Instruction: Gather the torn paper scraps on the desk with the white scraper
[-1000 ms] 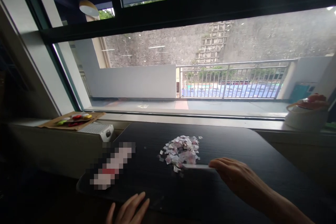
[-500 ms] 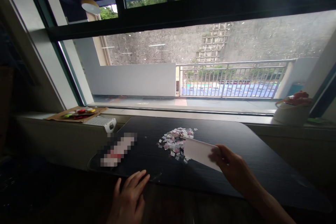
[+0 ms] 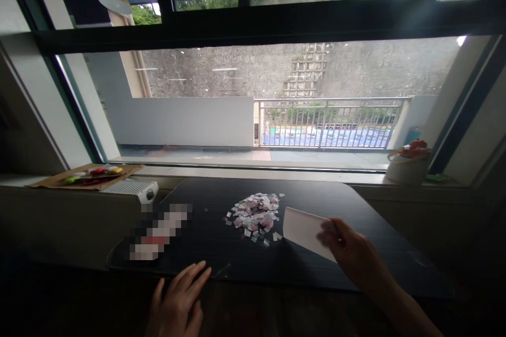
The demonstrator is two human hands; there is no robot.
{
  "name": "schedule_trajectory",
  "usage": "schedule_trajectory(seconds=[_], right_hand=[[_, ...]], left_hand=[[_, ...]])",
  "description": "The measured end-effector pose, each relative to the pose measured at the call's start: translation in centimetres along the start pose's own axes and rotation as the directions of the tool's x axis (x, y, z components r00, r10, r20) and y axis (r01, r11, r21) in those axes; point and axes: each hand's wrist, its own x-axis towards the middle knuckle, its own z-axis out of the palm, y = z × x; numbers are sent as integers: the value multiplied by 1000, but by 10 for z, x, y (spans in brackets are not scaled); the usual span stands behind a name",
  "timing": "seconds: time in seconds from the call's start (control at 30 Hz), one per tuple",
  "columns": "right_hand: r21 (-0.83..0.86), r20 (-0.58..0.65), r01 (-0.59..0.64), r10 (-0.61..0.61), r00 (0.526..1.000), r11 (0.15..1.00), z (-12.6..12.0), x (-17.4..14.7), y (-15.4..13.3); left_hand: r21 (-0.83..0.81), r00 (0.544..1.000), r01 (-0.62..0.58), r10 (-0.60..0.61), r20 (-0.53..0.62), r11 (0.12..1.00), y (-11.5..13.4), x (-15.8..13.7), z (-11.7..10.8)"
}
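My right hand [image 3: 353,247] pinches a plain white card [image 3: 303,231] by its right end, holding it up at a slant over the black table. To the left of the card lies a loose heap of small white and pinkish paper scraps [image 3: 256,211]. A narrow gap separates the card's left edge from the heap, and one scrap lies close to that edge. My left hand [image 3: 179,295] holds nothing; its fingers are spread, with the tips at the table's near edge. A blurred-out pale and red item [image 3: 160,234] lies on the table's left side.
The black table [image 3: 340,268] stands against a windowsill [image 3: 253,171]. A brown board [image 3: 130,171] with colourful pieces and a white vented box [image 3: 132,189] are at the left. A white pot [image 3: 407,168] stands on the sill at the right.
The view has swung to the right, so the table and heap appear farther left. The card, earlier overlapping the heap's edge, is now apart from it on the right.
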Motion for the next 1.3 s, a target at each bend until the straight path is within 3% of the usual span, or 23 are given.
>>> schedule_trajectory(seconds=[0.2,0.43,0.63,0.83,1.0,1.1,1.3], right_hand=[[108,-12,14,-12,1000,994,4,-1,-9],[-41,-75,-45,41,996,998,-20,-6,3],[192,-66,-82,96,993,978,-22,6,30],[342,46,-151,144,988,928,-12,28,48],[408,199,-269,202,959,872,1,42,51],[413,266,-302,204,942,859,4,42,48],[421,443,-393,193,875,817,-6,29,38]], left_hand=[[21,998,30,-29,-64,999,2,1,4],[22,995,43,-41,-87,999,13,0,-5],[30,992,39,-35,-125,999,13,1,-7],[33,999,11,-9,-47,999,-5,3,-1],[58,999,4,-1,-47,998,-7,3,0],[71,997,15,-10,-81,997,-4,3,-1],[58,1000,-13,14,-17,998,-13,4,0]])
